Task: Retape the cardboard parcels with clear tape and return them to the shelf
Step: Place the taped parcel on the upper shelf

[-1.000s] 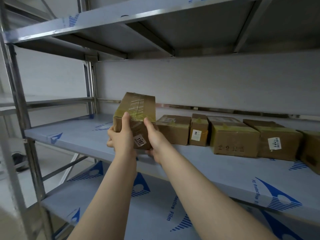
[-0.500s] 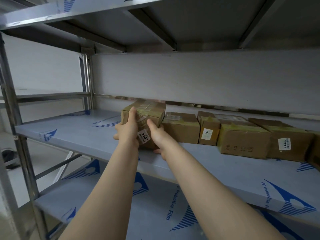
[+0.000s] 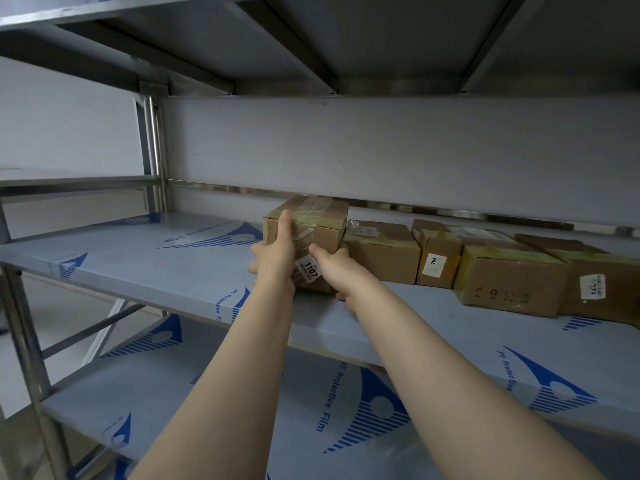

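Observation:
A small cardboard parcel (image 3: 317,233) wrapped in clear tape, with a white label reading 1107, sits on the middle shelf (image 3: 166,268) at the left end of a row of boxes. My left hand (image 3: 275,252) grips its left side, thumb up along the front edge. My right hand (image 3: 332,268) holds its lower right front corner, fingers under it beside the neighbouring box (image 3: 384,251). The parcel touches or nearly touches that box.
Further right stand a narrow box labelled 204 (image 3: 437,261), a larger box (image 3: 509,282) and another labelled box (image 3: 599,285). Steel uprights (image 3: 154,150) stand at the left. A lower shelf (image 3: 242,410) runs beneath, the upper shelf (image 3: 346,39) overhead.
Both hands carried the parcel down and forward from the air onto the middle shelf, then pushed it back next to the row of boxes.

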